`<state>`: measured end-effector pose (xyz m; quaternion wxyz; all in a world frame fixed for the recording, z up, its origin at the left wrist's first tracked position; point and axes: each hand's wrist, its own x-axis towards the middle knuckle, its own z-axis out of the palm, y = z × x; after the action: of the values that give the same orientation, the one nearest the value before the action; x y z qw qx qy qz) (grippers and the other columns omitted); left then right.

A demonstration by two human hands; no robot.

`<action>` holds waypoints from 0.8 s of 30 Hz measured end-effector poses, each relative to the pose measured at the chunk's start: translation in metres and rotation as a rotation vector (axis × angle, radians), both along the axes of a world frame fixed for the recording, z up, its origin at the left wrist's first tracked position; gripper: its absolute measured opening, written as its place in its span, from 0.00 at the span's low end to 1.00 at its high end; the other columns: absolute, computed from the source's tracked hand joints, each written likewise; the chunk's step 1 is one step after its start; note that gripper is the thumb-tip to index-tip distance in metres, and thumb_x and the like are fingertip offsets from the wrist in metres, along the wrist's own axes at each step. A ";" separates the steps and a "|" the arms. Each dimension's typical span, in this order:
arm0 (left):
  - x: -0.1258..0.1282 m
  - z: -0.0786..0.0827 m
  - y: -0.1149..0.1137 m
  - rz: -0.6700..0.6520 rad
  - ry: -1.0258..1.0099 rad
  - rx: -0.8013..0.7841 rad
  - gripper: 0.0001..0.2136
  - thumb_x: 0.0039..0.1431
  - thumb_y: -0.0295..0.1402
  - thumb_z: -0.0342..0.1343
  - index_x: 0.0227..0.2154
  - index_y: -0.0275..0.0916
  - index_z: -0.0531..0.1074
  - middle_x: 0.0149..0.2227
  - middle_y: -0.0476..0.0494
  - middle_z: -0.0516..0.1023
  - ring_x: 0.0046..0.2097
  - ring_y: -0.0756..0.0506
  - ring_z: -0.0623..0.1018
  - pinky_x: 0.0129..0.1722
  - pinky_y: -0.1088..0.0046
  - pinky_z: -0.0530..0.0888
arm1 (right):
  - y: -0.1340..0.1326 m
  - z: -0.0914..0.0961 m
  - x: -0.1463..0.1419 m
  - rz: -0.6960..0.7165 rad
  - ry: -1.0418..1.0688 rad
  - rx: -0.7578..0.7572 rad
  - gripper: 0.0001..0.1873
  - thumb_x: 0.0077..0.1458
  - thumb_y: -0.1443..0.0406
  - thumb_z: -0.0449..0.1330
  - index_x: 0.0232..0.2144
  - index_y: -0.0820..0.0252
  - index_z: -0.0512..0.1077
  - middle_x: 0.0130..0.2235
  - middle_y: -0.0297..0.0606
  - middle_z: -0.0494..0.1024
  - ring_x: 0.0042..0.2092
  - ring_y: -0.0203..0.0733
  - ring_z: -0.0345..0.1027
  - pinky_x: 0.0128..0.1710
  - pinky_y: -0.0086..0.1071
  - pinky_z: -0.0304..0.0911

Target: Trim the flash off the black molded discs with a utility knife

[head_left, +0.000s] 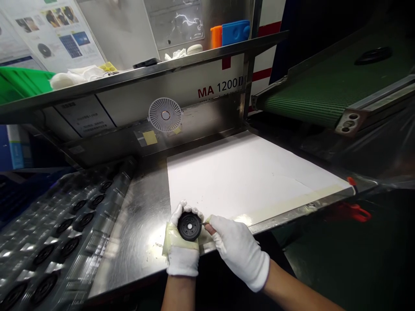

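As the left hand (181,255) cradles a black disc (189,226), right hand (240,252) pinched at its rim — both white-gloved

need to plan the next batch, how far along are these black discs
Done, it seems: one black disc sits on the green conveyor belt. In hand: the left hand holds another black disc, with the right hand at its edge. Left: the clear tray holds rows of black discs.

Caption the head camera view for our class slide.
Gloved left hand holds a black disc as the right hand touches its edge.
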<state>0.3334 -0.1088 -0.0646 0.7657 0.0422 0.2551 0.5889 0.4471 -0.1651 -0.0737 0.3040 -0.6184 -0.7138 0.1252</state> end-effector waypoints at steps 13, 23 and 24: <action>0.005 -0.007 -0.001 0.278 0.216 0.177 0.06 0.50 0.28 0.55 0.32 0.37 0.71 0.27 0.50 0.70 0.32 0.51 0.72 0.39 0.71 0.71 | -0.004 -0.007 -0.020 0.016 0.001 -0.043 0.12 0.62 0.62 0.44 0.30 0.56 0.64 0.28 0.32 0.71 0.28 0.38 0.64 0.26 0.29 0.48; -0.003 0.004 -0.006 0.025 0.246 0.080 0.13 0.48 0.28 0.53 0.39 0.34 0.70 0.26 0.45 0.72 0.29 0.48 0.73 0.31 0.71 0.72 | 0.004 -0.004 -0.003 -0.018 0.034 -0.006 0.09 0.60 0.65 0.47 0.29 0.56 0.64 0.25 0.30 0.70 0.25 0.35 0.60 0.24 0.28 0.46; -0.003 0.001 -0.006 0.031 0.250 0.083 0.12 0.48 0.28 0.54 0.38 0.35 0.70 0.25 0.46 0.71 0.29 0.48 0.73 0.31 0.72 0.71 | 0.004 -0.005 -0.003 -0.019 0.027 -0.002 0.09 0.60 0.65 0.48 0.29 0.56 0.64 0.25 0.30 0.70 0.25 0.35 0.60 0.24 0.29 0.46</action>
<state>0.3309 -0.1146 -0.0637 0.7164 0.1428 0.3244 0.6009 0.4440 -0.1611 -0.0787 0.3141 -0.6237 -0.7036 0.1315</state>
